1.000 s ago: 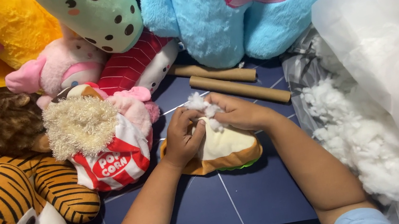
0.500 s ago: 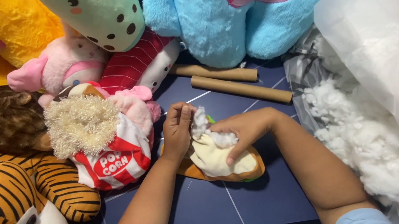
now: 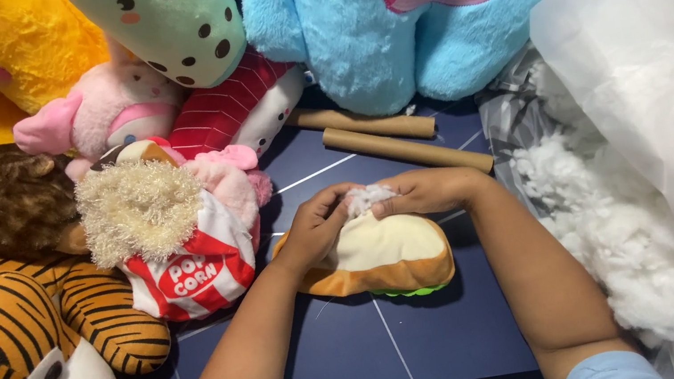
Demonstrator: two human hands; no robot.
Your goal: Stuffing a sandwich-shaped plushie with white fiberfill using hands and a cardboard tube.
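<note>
- Head view looks straight down on a dark blue table point(image 3: 435, 354) crowded with plush toys.
- I see my left hand point(image 3: 318, 226) curled closed on the near-left edge of a small tan and cream plush toy point(image 3: 384, 256), fingers bent over its top.
- I see my right hand point(image 3: 426, 191) closed too, fingertips pinching a tuft of white stuffing point(image 3: 365, 198) at the toy's upper edge; the two hands almost meet over that tuft.
- That plush toy lies flat on the table, cream side up, with a thin green rim showing beneath its near edge.
- Just left of it leans a striped popcorn plush point(image 3: 183, 241) with a shaggy cream top, and a tiger plush point(image 3: 12, 358) fills the lower-left corner.
- Behind the hands two cardboard tubes point(image 3: 402, 147) lie side by side, and beyond them sits a big blue plush point(image 3: 417, 14) with a pink toothed mouth.
- To my right, loose white stuffing point(image 3: 616, 244) spills from a clear plastic bag point(image 3: 661, 75).
</note>
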